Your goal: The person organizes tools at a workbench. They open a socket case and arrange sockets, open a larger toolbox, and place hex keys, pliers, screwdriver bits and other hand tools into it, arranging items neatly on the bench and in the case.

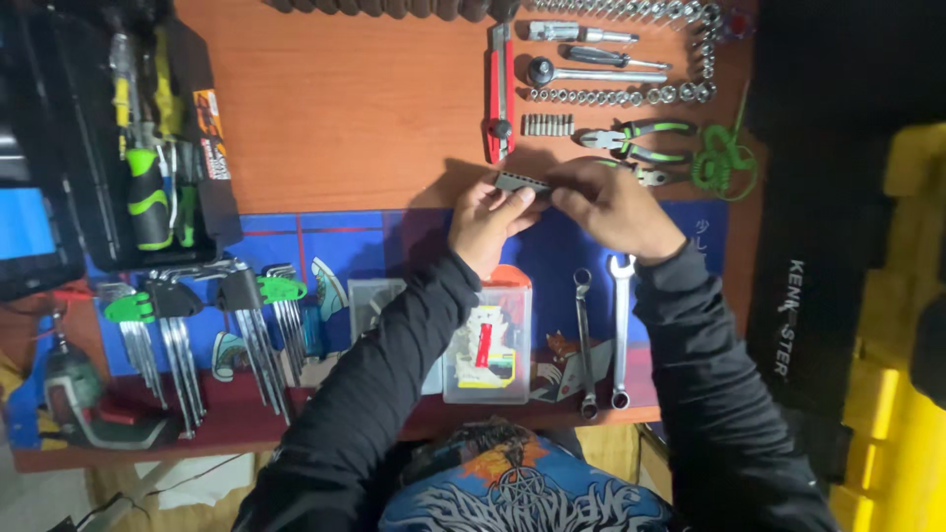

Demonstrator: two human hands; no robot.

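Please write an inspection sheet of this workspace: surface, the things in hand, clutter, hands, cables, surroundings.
Surface: orange-brown table with a blue mat at its near edge.
Things in hand: a small grey bit strip, held by both hands.
Clutter: hex key sets, two spanners, clear plastic box, red utility knife, pliers, ratchet, sockets.
Hands: left hand and right hand both grip the strip.
Cables: green coiled cord.
Surroundings: open black tool case at left, yellow case at right.
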